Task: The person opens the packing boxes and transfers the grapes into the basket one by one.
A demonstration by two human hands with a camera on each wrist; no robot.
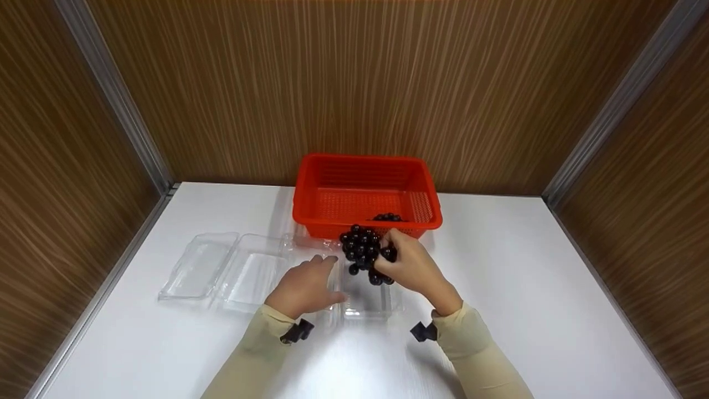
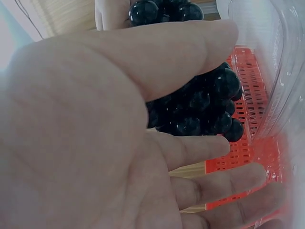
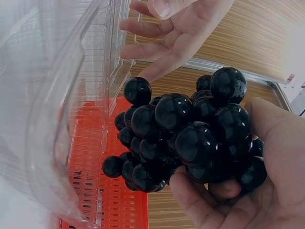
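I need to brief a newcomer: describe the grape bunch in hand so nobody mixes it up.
Start at the red basket against the wall. Just in front of its near rim, above a clear box, the right hand holds a dark grape bunch. Unlike the few grapes inside the basket, this bunch is bigger and held up.

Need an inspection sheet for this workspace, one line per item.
Surface: white table, bare around the work.
Job's things: bunch of dark grapes held above an open clear clamshell box; red basket behind, with a few grapes inside.
Clutter: second open clear clamshell box at left.
Hands: right hand grips the grapes; left hand rests open on the box lid.
Cables: nothing seen.
Surroundings: wood-grain walls.
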